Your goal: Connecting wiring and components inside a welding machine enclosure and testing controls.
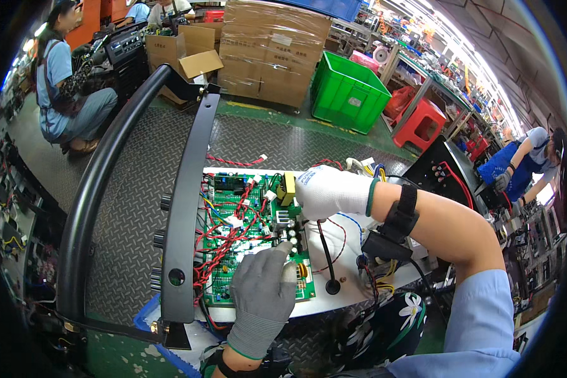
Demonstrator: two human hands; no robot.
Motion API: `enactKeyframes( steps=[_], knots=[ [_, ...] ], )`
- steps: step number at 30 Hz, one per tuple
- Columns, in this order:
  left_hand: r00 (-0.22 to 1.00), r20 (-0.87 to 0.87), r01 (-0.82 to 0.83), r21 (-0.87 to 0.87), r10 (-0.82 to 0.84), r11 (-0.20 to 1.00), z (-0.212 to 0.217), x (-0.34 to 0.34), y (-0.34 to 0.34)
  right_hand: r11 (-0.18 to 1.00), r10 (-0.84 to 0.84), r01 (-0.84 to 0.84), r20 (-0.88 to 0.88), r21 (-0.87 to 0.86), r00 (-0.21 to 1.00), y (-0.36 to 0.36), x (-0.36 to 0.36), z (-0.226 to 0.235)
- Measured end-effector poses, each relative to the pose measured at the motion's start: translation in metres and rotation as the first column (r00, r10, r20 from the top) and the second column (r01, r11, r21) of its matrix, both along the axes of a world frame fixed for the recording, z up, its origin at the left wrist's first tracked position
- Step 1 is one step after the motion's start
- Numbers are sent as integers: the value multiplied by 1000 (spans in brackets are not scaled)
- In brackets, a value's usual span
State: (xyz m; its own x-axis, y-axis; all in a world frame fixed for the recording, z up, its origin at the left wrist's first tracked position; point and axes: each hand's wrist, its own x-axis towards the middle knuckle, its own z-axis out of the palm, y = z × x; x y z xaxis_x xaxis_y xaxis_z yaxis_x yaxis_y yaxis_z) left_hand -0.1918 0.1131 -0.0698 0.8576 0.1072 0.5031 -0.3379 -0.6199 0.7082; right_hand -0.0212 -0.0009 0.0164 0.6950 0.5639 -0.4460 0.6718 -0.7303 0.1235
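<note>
A green circuit board [223, 264] lies on a pale metal plate [318, 302], crossed by red, black, white and blue wires with white plugs. My left hand [261, 286], in a grey glove, rests over the board's near part. Its fingers reach toward small capacitors [292, 234], with the thumb apart near an orange coil [303, 270]. My right hand [334, 192], in a white glove, is curled at the board's right edge, beside a yellow transformer [286, 189]. Its fingertips are hidden, and so is whatever they hold. A black cable [326, 252] runs below it.
A black metal panel [186, 220] with a thick curved handle [110, 170] stands to the left. Yellow and dark wires [381, 277] bunch on the right. Beyond are cartons [268, 53], a green crate [349, 91] and a red stool [422, 123]. People work at left [60, 82] and right [523, 164].
</note>
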Motion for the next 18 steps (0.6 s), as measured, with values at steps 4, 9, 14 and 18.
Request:
enactKeyframes(
  steps=[4,9,14,18],
  knots=[
    [1000,0,-1,-26,1,1000,2,-1,0,1000,-8,9,-15,20,1000,-7,4,-2],
    [1000,15,-11,-25,11,1000,-1,0,1,997,70,-69,-18,16,997,-9,9,-6],
    [1000,11,-3,-24,4,1000,-2,0,1,999,17,-16,-33,29,999,-6,9,-9],
    [1000,-5,-4,-1,4,1000,0,1,1,999,-34,36,-63,36,997,-3,8,-7]
  ],
)
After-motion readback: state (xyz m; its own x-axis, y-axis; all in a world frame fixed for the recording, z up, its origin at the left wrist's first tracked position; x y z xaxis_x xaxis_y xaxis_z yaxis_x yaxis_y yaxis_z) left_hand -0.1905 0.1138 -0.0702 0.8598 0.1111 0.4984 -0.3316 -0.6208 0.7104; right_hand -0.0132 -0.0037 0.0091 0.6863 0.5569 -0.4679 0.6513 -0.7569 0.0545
